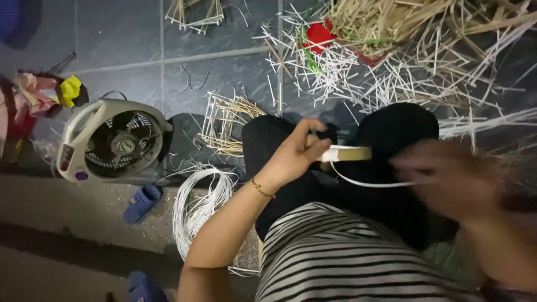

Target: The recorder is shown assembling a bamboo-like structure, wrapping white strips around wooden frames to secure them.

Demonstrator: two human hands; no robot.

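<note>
Left hand [293, 156] fingers pinch a flat bamboo strip [349, 153]. Right hand [447, 176], at three o'clock, is blurred; its grip on the white strand [363, 182] cannot be told.

Dim dark tiled floor [123, 39]

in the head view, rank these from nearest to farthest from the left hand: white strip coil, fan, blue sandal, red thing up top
1. white strip coil, on the floor just below and left of the left hand.
2. red thing, straight up among the cut strips; blue sandal, lower left. Too close to call.
3. fan, far left.
</note>
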